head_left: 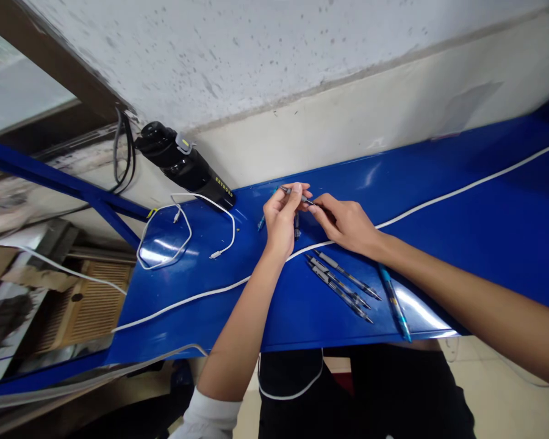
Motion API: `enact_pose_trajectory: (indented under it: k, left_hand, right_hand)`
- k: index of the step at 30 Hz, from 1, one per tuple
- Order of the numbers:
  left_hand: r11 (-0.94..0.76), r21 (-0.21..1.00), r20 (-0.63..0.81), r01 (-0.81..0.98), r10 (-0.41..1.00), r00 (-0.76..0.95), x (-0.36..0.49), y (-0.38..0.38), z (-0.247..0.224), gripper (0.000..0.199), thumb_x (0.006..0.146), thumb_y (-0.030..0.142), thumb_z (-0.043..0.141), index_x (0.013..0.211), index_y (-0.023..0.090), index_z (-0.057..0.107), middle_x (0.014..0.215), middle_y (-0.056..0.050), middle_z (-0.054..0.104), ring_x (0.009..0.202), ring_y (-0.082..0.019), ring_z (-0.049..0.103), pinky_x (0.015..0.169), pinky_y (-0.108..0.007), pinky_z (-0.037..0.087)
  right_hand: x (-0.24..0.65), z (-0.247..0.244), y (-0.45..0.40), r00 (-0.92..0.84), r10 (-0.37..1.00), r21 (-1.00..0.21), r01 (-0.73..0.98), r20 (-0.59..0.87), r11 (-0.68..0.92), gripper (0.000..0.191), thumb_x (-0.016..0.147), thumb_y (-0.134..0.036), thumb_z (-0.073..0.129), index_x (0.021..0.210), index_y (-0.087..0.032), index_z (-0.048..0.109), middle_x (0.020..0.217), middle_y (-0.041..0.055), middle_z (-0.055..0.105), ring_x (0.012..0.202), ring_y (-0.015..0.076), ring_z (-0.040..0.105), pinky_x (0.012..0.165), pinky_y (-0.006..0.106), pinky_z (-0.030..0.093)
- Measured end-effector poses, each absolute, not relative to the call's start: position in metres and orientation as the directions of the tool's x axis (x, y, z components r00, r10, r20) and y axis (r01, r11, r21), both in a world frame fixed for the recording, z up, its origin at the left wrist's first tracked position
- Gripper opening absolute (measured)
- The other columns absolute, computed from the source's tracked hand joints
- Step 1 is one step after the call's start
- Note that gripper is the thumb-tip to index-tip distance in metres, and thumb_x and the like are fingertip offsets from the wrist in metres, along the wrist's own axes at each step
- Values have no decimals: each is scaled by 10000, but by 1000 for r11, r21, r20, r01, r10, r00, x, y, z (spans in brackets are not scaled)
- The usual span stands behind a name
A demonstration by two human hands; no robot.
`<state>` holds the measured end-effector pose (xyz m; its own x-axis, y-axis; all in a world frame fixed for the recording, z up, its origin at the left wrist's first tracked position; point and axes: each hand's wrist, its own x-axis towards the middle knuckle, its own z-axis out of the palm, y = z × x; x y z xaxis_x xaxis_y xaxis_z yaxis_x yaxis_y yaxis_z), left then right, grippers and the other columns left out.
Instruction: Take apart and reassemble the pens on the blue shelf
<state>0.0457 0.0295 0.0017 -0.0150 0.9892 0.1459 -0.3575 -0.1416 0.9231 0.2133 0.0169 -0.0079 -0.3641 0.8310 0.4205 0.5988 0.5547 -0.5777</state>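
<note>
White left sleeve (213, 414) nearest. Left hand (282, 219) pinches a dark pen (305, 199); right hand (345, 224) pinches its end. Handling appears unfinished. Bodyward of the right hand: three apparently whole grey-grip pens (333, 277), one turquoise pen (395, 303).

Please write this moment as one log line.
left hand: holding pen | right hand: pinching its end | blue table: other pens, bottle
</note>
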Motion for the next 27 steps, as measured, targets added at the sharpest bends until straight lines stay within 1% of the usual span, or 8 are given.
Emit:
enact_pose_trajectory:
  k: [8, 14, 18, 27]
  left_hand:
    - [-123, 934, 128, -336, 992, -9, 46, 29, 2, 295, 938, 515, 800, 998, 226, 794, 936, -46, 746, 812, -155, 691, 769, -289, 571]
    - [-119, 935, 129, -334, 992, 7, 46, 29, 3, 280, 937, 497, 807, 984, 222, 800, 913, -38, 739, 767, -140, 672, 745, -284, 556]
    - [-121, 951, 132, -284, 991, 18, 47, 28, 3, 301, 925, 517, 813, 964, 219, 805, 904, -45, 741, 804, -155, 682, 752, -287, 547]
    - [-134, 960, 138, -246, 990, 2, 48, 30, 2, 299, 911, 530, 818, 912, 232, 803, 859, -32, 730, 789, -152, 664, 717, -278, 528]
  right_hand:
    - [213, -6, 17, -378, 828, -573, 598, 414, 560, 333, 1138, -463, 414, 1062, -215, 622, 770, 20, 674, 568, 163, 533, 601, 296, 312]
    - [213, -7, 17, -388, 821, -559, 603, 418, 569, 317, 1136, -450, 418, 1035, -212, 601, 751, 19, 661, 563, 160, 521, 597, 297, 300]
    - [212, -8, 17, -405, 815, -540, 612, 414, 578, 317, 1131, -447, 411, 1016, -214, 594, 740, 22, 656, 547, 158, 495, 593, 301, 289]
    - [211, -7, 16, -446, 807, -499, 635, 387, 590, 320, 1129, -428, 414, 1067, -196, 624, 766, 42, 692, 571, 171, 529, 600, 310, 289]
